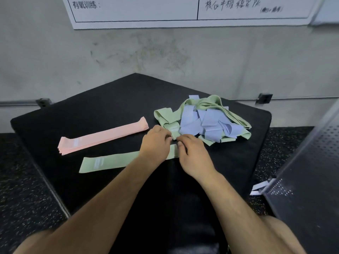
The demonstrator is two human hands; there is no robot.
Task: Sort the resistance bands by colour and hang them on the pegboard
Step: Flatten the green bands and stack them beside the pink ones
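Note:
A flat stack of pink bands (102, 138) lies at the left of the black padded bench (102, 99). Below it a green band (110, 162) lies flat, its right end under my hands. A tangled heap of green bands (201, 103) and blue bands (190, 123) sits to the right of the pink stack. My left hand (156, 143) and my right hand (192, 153) meet at the near left edge of the heap, and both pinch the end of a green band (172, 130) that comes out of it.
A perforated grey metal pegboard (308, 180) leans at the right, with a pale band (258, 187) at its foot. Speckled black floor flanks the bench. A grey wall with a white chart (165, 11) rises behind.

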